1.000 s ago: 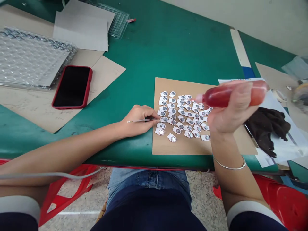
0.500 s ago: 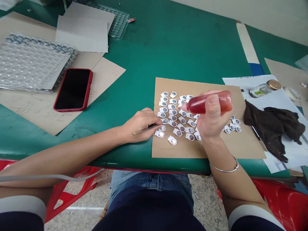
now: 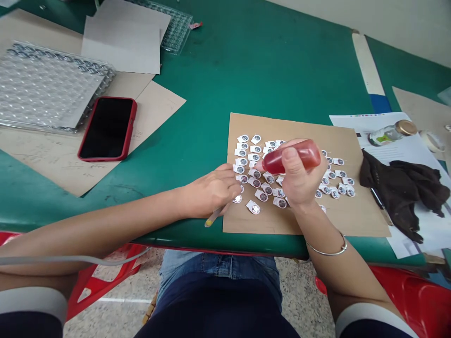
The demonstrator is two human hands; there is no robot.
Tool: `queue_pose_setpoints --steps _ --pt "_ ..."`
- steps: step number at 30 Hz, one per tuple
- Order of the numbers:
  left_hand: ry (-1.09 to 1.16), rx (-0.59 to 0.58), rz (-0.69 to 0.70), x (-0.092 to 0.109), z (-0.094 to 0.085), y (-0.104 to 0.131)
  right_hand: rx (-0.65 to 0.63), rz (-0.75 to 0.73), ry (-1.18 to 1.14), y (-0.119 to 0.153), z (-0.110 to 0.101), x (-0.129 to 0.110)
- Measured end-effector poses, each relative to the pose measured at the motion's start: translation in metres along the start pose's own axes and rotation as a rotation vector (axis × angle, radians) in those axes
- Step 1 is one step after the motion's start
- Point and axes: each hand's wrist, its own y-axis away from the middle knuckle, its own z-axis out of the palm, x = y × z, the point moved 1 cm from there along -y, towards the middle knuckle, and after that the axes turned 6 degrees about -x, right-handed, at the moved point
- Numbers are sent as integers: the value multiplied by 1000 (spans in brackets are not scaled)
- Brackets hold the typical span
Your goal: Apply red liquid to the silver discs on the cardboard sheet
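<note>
My right hand (image 3: 299, 180) is wrapped round a squeeze bottle (image 3: 294, 157) of red liquid. The bottle is tilted, its pale nozzle pointing left and down over the rows of small round pieces on white paper tabs (image 3: 261, 195). At the left edge of the brown cardboard sheet (image 3: 317, 220), my left hand (image 3: 216, 190) is closed on a slim stick-like tool (image 3: 213, 217) with a yellowish end. The tool's other end is hidden by the fingers. The left fingertips are close to the leftmost column of pieces; the right hand covers part of the rows.
A phone in a red case (image 3: 108, 129) lies on paper at the left, beside a clear bumpy plastic tray (image 3: 45, 89). Right of the cardboard are a dark cloth (image 3: 405, 185), a pen (image 3: 378, 202) and a glass jar (image 3: 389, 134) lying on its side.
My right hand has moved left with the bottle, bringing the nozzle nearer the left columns. My left hand has turned, so the tool's yellowish end now points down toward me.
</note>
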Motion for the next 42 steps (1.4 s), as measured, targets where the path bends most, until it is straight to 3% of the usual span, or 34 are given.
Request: queue_pose_setpoints --steps 3,9,42 --pt "-121 -21 79 6 1 0 -41 -17 123 1 0 -2" --pt "-283 3 97 14 6 4 -123 18 231 4 1 2" --pt "-277 -18 81 14 6 3 -103 23 313 4 7 4"
